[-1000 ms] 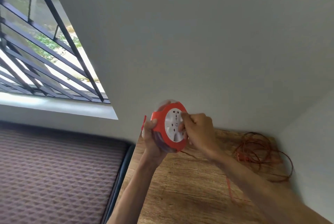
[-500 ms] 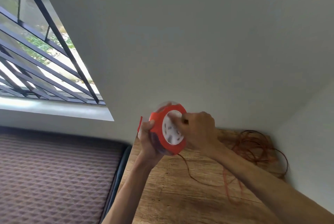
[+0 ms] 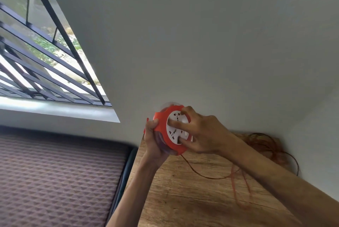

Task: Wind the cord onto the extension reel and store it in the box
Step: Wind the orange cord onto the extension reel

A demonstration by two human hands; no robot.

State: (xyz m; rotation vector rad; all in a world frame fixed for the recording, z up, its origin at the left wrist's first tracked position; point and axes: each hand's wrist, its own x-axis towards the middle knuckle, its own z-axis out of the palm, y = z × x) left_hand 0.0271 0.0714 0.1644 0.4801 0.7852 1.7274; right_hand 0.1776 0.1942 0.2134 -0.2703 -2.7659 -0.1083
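The extension reel [image 3: 162, 123] is a round orange disc with a white socket face, held up on edge above the wooden table [image 3: 183, 199]. My left hand [image 3: 153, 140] grips its rim and back from the left. My right hand [image 3: 201, 135] lies over the white face with fingers pressed onto it. An orange cord [image 3: 201, 175] runs down from the reel's underside and across the table to a loose tangle [image 3: 264, 146] in the far right corner. No box is in view.
A brown patterned mattress [image 3: 55, 181] lies against the table's left edge. A barred window [image 3: 36, 61] with a white sill is at upper left. Grey walls close off the table at the back and right.
My right hand has shifted around the white face, from its upper right to covering its right side, and the face has turned. The cord on the table lies in a different curve.
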